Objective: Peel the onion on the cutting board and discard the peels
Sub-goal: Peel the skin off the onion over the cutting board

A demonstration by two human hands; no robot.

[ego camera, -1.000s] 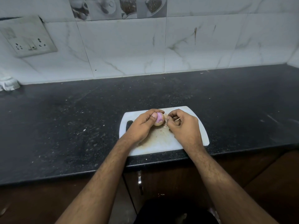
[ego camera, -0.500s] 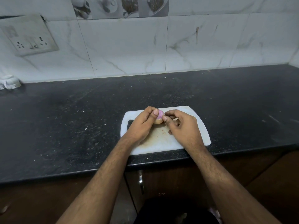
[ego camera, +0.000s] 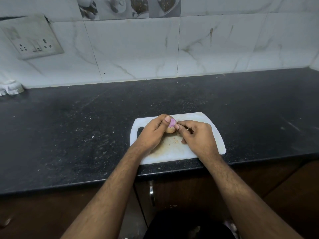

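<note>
A small onion (ego camera: 171,125), purple where bared and tan-skinned below, is held just above the white cutting board (ego camera: 212,131). My left hand (ego camera: 153,133) grips it from the left, thumb on top. My right hand (ego camera: 196,135) pinches at the onion's right side with thumb and forefinger; its other fingers are curled, and a thin sliver of peel shows among them. Small peel crumbs (ego camera: 175,140) lie on the stained middle of the board below the hands.
The board sits at the front edge of a dark speckled counter (ego camera: 86,135). A tiled wall with a switch plate (ego camera: 32,38) stands behind. A white object (ego camera: 11,87) rests at the far left. Wooden cabinet doors with a metal handle (ego camera: 151,192) are below.
My right hand has moved in against the onion, thumb and forefinger now pinching at its right side. My left hand keeps its hold and has barely shifted.
</note>
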